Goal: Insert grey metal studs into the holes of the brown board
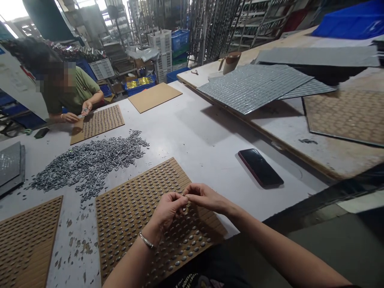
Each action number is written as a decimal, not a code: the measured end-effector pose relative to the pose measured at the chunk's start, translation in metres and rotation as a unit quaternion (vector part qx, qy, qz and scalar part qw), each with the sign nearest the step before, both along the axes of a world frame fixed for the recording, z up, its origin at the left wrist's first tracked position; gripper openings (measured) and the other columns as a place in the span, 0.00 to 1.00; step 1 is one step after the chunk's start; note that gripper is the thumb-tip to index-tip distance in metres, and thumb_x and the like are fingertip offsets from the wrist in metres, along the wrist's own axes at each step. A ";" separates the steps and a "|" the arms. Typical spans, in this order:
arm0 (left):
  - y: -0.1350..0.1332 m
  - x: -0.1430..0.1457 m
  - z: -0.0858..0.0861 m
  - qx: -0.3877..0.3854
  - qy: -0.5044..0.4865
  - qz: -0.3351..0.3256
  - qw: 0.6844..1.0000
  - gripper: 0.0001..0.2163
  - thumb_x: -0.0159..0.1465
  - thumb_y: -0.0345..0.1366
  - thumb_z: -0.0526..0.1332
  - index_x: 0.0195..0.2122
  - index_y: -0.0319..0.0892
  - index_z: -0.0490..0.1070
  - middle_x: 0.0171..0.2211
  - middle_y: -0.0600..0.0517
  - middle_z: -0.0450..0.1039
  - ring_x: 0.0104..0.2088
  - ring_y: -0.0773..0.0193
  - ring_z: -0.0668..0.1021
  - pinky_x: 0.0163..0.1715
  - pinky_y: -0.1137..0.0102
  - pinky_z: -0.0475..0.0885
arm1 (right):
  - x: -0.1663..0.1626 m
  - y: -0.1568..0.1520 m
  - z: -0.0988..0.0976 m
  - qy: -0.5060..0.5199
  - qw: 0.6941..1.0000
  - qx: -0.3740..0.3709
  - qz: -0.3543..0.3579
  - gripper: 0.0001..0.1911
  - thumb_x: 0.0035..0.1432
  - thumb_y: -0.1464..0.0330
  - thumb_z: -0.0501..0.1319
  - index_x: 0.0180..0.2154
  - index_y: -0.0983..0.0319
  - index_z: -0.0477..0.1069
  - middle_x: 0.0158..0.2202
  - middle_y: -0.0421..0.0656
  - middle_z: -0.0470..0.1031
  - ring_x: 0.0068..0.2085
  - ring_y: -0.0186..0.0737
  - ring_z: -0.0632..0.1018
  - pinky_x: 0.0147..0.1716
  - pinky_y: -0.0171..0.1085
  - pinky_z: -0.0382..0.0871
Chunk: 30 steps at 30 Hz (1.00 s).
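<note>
A brown ridged board (126,224) lies in front of me, set with rows of small grey oval pieces. Over its right half, my left hand (168,209) is closed, fingers curled and thumb pinched in; what it holds is hidden, though a small pale glint shows beneath its fingers. My right hand (207,198) meets it fingertip to fingertip, its thumb and forefinger pressed together. Anything between those tips is too small to name. Beyond the board spreads a heap of loose grey oval pieces (102,160).
A phone (261,167) lies to the right. Another studded board (27,240) is at left. Across the table a co-worker (75,88) handles a similar board (102,122) near a plain board (154,97). Silvery striped sheets (249,84) overhang the right-hand table's edge.
</note>
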<state>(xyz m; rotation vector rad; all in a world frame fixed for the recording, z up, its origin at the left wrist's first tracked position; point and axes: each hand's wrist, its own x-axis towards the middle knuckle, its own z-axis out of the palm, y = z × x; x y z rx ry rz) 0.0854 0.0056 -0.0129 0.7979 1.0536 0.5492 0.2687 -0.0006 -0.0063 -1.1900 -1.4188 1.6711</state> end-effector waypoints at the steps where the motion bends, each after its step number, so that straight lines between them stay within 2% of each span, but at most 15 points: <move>1: 0.001 -0.001 -0.001 0.002 0.006 -0.004 1.000 0.18 0.49 0.47 0.70 0.26 0.39 0.67 0.16 0.59 0.64 0.14 0.76 0.62 0.14 0.77 0.52 | 0.000 0.004 0.000 -0.005 1.000 0.007 0.018 0.14 0.56 0.59 0.63 0.33 0.65 0.70 0.25 0.37 0.67 0.26 0.30 0.65 0.25 0.30 0.56; 4: 0.005 -0.005 -0.002 0.003 0.010 0.000 1.000 0.17 0.48 0.45 0.71 0.26 0.38 0.68 0.17 0.58 0.65 0.15 0.77 0.63 0.14 0.77 0.53 | 0.001 0.019 -0.004 -0.034 0.997 0.040 0.050 0.13 0.56 0.60 0.62 0.32 0.64 0.70 0.26 0.38 0.69 0.27 0.32 0.67 0.26 0.30 0.58; 5: 0.007 -0.006 -0.001 -0.001 0.001 0.019 1.000 0.16 0.49 0.42 0.71 0.26 0.37 0.68 0.18 0.57 0.67 0.15 0.77 0.64 0.15 0.78 0.55 | 0.002 0.025 -0.008 -0.063 0.996 0.055 0.032 0.12 0.56 0.60 0.61 0.31 0.64 0.70 0.26 0.38 0.69 0.27 0.32 0.68 0.26 0.30 0.59; 7: 0.012 -0.008 0.001 -0.020 -0.033 0.085 0.996 0.12 0.49 0.35 0.71 0.29 0.37 0.69 0.23 0.54 0.71 0.18 0.76 0.68 0.18 0.79 0.60 | 0.000 0.038 -0.018 -0.162 0.981 0.091 -0.048 0.09 0.55 0.64 0.60 0.28 0.63 0.71 0.25 0.39 0.71 0.27 0.34 0.69 0.27 0.31 0.60; 9: 0.017 -0.011 0.002 -0.043 -0.070 0.148 0.985 0.09 0.51 0.27 0.68 0.31 0.36 0.70 0.28 0.49 0.74 0.24 0.73 0.74 0.23 0.78 0.67 | -0.004 0.048 -0.030 -0.268 0.948 0.122 -0.123 0.08 0.54 0.67 0.59 0.26 0.62 0.73 0.25 0.39 0.73 0.28 0.35 0.71 0.29 0.33 0.61; 11: 0.023 -0.016 0.002 -0.051 -0.091 0.186 0.977 0.08 0.52 0.22 0.64 0.32 0.35 0.69 0.31 0.46 0.76 0.28 0.70 0.77 0.28 0.77 0.71 | -0.009 0.054 -0.040 -0.327 0.923 0.132 -0.150 0.08 0.53 0.68 0.59 0.27 0.61 0.75 0.27 0.40 0.76 0.30 0.37 0.73 0.31 0.33 0.62; 15: 0.029 -0.024 -0.001 -0.049 -0.106 0.234 0.965 0.08 0.54 0.19 0.62 0.33 0.36 0.68 0.32 0.44 0.77 0.30 0.67 0.79 0.32 0.74 0.74 | -0.018 0.056 -0.047 -0.364 0.908 0.123 -0.167 0.08 0.54 0.67 0.59 0.27 0.60 0.76 0.30 0.41 0.78 0.32 0.38 0.75 0.32 0.34 0.63; 20: 0.030 -0.023 -0.002 -0.075 -0.113 0.228 0.964 0.06 0.56 0.21 0.64 0.32 0.34 0.70 0.33 0.44 0.78 0.30 0.69 0.79 0.34 0.77 0.75 | -0.020 0.061 -0.043 -0.408 0.897 0.103 -0.138 0.05 0.53 0.69 0.59 0.27 0.61 0.73 0.28 0.41 0.76 0.30 0.37 0.73 0.29 0.33 0.60; 22: 0.029 -0.020 -0.001 -0.079 -0.118 0.222 0.965 0.04 0.57 0.23 0.64 0.32 0.33 0.71 0.33 0.44 0.78 0.31 0.70 0.79 0.34 0.78 0.75 | -0.019 0.063 -0.042 -0.410 0.896 0.102 -0.138 0.03 0.53 0.69 0.60 0.31 0.61 0.71 0.28 0.41 0.75 0.30 0.37 0.72 0.28 0.33 0.59; 25: 0.027 -0.015 -0.001 -0.083 -0.126 0.203 0.968 0.03 0.57 0.25 0.66 0.31 0.33 0.72 0.31 0.46 0.77 0.29 0.71 0.78 0.32 0.79 0.75 | -0.016 0.056 -0.038 -0.332 0.918 0.131 -0.175 0.09 0.54 0.69 0.60 0.39 0.62 0.69 0.29 0.39 0.74 0.30 0.36 0.72 0.30 0.33 0.62; 27: 0.024 -0.012 -0.001 -0.088 -0.134 0.178 0.971 0.06 0.56 0.28 0.67 0.33 0.34 0.72 0.27 0.49 0.74 0.26 0.71 0.76 0.28 0.78 0.74 | -0.013 0.045 -0.031 -0.250 0.935 0.178 -0.181 0.08 0.57 0.67 0.59 0.39 0.62 0.70 0.30 0.40 0.74 0.31 0.36 0.73 0.32 0.34 0.65; 30: 0.021 -0.006 -0.002 -0.093 -0.145 0.135 0.976 0.11 0.53 0.32 0.70 0.36 0.36 0.71 0.26 0.53 0.72 0.22 0.74 0.73 0.22 0.80 0.71 | -0.009 0.023 -0.016 -0.157 0.952 0.222 -0.138 0.09 0.60 0.64 0.57 0.36 0.62 0.73 0.33 0.42 0.76 0.34 0.38 0.75 0.35 0.35 0.68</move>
